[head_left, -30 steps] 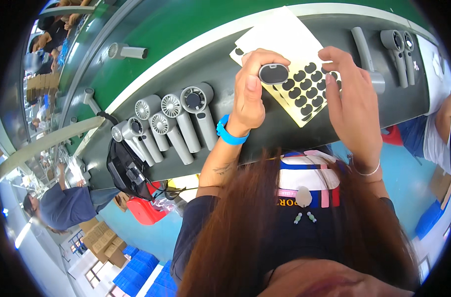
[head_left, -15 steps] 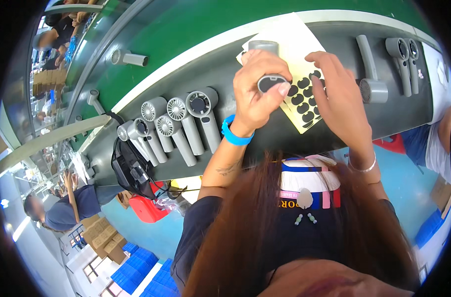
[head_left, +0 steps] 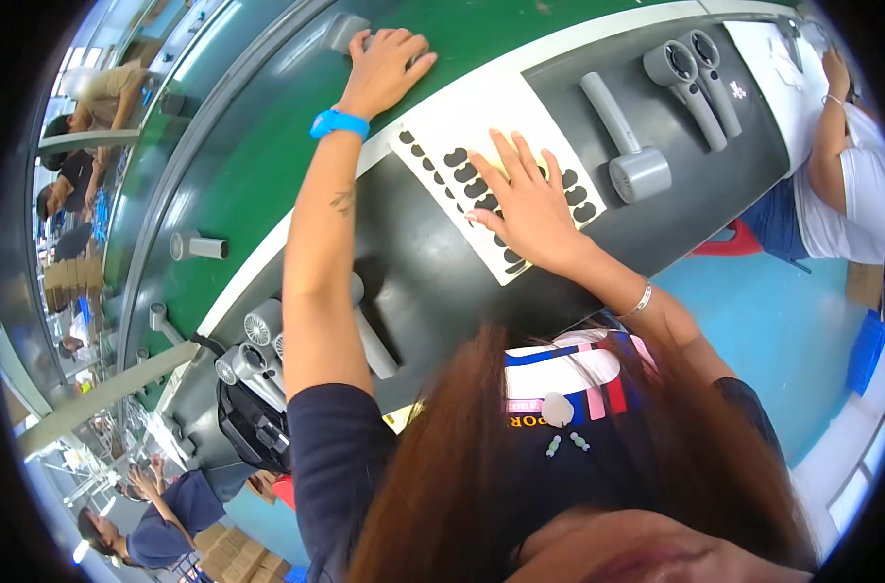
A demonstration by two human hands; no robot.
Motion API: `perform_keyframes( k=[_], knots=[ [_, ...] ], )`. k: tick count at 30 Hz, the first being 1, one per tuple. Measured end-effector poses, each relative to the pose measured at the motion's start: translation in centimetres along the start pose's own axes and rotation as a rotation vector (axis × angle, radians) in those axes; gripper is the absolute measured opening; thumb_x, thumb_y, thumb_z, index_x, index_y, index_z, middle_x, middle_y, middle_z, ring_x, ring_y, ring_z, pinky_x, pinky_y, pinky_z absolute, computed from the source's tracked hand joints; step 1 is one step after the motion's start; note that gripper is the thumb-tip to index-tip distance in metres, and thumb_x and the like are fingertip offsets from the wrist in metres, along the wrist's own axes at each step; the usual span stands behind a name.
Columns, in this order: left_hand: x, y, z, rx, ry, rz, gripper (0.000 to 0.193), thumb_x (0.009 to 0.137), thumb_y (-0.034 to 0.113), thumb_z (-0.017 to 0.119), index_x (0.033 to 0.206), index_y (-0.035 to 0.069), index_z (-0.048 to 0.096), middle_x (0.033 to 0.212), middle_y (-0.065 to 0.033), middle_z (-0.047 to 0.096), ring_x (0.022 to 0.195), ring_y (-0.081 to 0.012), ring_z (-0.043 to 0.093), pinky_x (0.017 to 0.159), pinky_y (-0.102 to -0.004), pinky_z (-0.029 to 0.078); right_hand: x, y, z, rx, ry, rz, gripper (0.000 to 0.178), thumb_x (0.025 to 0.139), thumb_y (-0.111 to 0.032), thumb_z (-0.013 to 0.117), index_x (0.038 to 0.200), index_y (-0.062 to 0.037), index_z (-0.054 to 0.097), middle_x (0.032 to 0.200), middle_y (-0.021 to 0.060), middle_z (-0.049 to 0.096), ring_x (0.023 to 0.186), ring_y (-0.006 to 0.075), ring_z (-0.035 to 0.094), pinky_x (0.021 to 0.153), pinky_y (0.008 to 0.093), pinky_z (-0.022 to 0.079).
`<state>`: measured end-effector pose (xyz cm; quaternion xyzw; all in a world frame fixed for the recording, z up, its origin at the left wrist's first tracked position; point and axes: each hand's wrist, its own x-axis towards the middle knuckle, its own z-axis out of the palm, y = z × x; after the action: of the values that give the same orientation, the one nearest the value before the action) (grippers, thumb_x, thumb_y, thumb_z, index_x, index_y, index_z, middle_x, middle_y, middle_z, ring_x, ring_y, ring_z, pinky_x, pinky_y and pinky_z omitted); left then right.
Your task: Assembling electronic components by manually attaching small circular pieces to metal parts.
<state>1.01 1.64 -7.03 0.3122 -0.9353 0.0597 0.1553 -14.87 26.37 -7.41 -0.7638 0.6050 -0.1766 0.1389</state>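
My left hand (head_left: 389,70) reaches far out over the green belt, fingers spread. Its fingertips are beside a grey handheld fan (head_left: 343,35) lying there, and whether they still touch it is hard to see. Flat on a pale sheet of black stickers (head_left: 506,270) lies my right hand (head_left: 532,209), its fingers apart and holding nothing. Several rows of the oval stickers show around that hand. Part of the sheet is hidden beneath it.
Right of the sheet lies a grey fan (head_left: 640,173), with two more fans (head_left: 690,83) beyond. Several fans (head_left: 258,364) lie partly behind my left arm near a black bag (head_left: 248,428). Another fan (head_left: 200,246) rests on the belt. A person (head_left: 850,175) sits at the right.
My left hand has gone from above the sheet out to the belt with the grey fan, now out of its grip. My right hand has come down flat on the sheet. The view has shifted.
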Motion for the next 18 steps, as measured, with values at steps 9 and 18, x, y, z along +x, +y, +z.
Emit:
perform_keyframes(
  k=[9,18],
  knots=[
    [-5.5,9.0,-4.8,-0.503,-0.08,-0.067,0.056,0.08,0.033,0.07,0.124,0.004,0.052,0.128,-0.0186,0.05,0.119,-0.0364,0.046,0.101,-0.044,0.035,-0.3,4.4,-3.3,0.47,0.307,0.216,0.018,0.087,-0.002,0.057,0.105,-0.002,0.061,0.098,0.0137,0.058,0.078,0.0256,0.062,0.068,0.0332,0.05],
    [-10.4,15.7,-4.9,-0.464,-0.049,-0.398,0.098,0.066,0.032,0.083,0.138,-0.006,0.029,0.136,-0.0242,0.041,0.124,-0.0391,0.043,0.104,-0.0461,0.033,4.1,1.7,0.1,0.448,0.255,0.083,0.016,0.084,-0.007,0.062,0.1,-0.0027,0.063,0.09,0.0114,0.058,0.076,0.0251,0.062,0.067,0.0342,0.049]
  ],
)
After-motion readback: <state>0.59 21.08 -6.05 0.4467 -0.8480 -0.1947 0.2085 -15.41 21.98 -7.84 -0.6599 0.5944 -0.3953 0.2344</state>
